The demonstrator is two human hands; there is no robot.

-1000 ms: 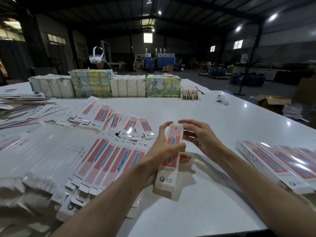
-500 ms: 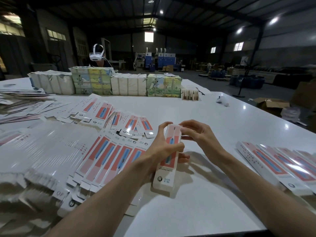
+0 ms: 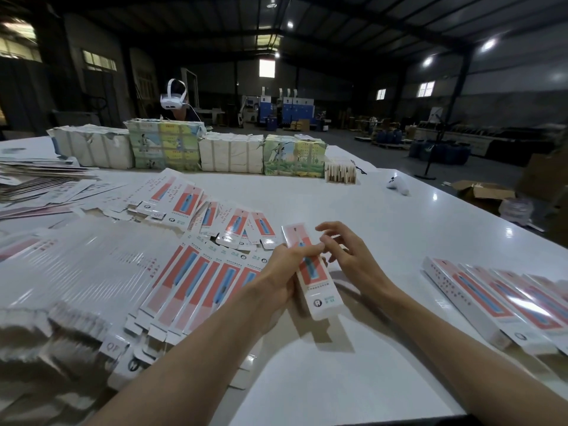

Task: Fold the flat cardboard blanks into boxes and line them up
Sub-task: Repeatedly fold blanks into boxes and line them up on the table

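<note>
A: So, where's the box?
B: Centre of frame, slightly right. Long narrow box, white with red panel and blue graphic, held off the white table, far end tilted up and away.
A: Hands?
B: Left hand wraps the box at mid-length from the left side, thumb across the printed face. Right hand sits just right of the box's upper part, fingers spread and loose; can't tell if any fingertip touches the cardboard, so it grips nothing that I can see.
A: Stock?
B: Flat blanks fanned out left of centre, overlapping, same red and blue print. More blanks in a blurred heap at lower left.
A: Finished ones?
B: Row of folded boxes at right edge, side by side, touching.
A: Background?
B: Wrapped bundles lined along the table's far edge, upper centre. Small white object upper right on the table. A person wearing a white headset behind the bundles, upper left of centre.
</note>
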